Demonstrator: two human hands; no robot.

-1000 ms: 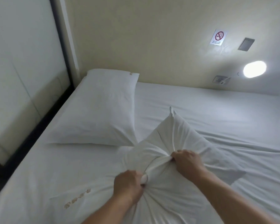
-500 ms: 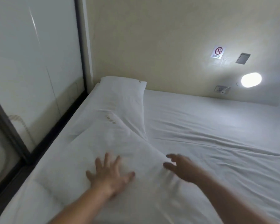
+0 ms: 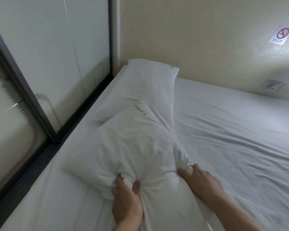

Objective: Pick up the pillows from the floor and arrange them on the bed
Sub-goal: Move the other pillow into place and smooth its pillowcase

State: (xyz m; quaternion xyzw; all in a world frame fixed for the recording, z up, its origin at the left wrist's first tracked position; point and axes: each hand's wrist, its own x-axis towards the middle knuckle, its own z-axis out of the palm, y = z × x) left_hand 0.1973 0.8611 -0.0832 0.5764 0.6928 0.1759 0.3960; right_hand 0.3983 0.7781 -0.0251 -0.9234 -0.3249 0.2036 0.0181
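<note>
A white pillow with small gold lettering (image 3: 137,144) lies on the left side of the bed (image 3: 240,139), its far end overlapping a second white pillow (image 3: 150,84) that rests against the wall. My left hand (image 3: 126,197) pinches a bunch of the near pillow's cover at its front edge. My right hand (image 3: 200,180) grips the cover at the pillow's right front corner. Both forearms enter from the bottom of the view.
A frosted glass partition with a dark frame (image 3: 40,117) runs along the bed's left side. The beige wall behind the bed carries a no-smoking sign (image 3: 279,35) and a socket (image 3: 272,85). White sheet spreads to the right.
Half a second ago both hands lay open over the near pillow; now both are closed on its cover. The view has swung left, so the wall lamp is out of frame.
</note>
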